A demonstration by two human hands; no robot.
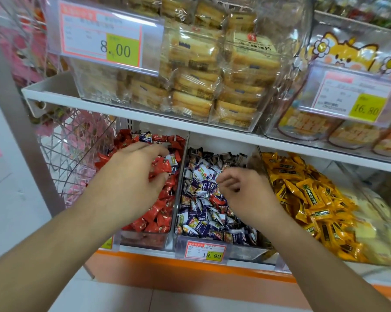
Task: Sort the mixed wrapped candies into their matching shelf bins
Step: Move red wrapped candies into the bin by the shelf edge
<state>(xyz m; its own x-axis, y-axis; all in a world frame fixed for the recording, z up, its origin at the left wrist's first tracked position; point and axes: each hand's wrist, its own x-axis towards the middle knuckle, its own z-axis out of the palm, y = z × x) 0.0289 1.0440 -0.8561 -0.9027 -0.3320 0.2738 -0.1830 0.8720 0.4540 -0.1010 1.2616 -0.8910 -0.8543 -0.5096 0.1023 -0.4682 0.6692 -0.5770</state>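
Shop shelf, clear bins beneath; blur softens the wrappers. Left hand over the red-candy bin, fingers curled among red candies; what its grip holds is hidden. Right hand above the purple-candy bin, fingertips drawn narrow, contents unclear. Stray red piece among purple candies. Divider between bins. Yellow candies right, partly cut off.

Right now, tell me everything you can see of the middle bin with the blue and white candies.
The middle bin is a clear plastic trough on the lower shelf, between the red candy bin and the yellow candy bin. It is heaped with blue and white wrapped candies; a few stray red candies lie among them. A price tag reading 19.90 hangs on its front. The right hand reaches in, fingers curled.
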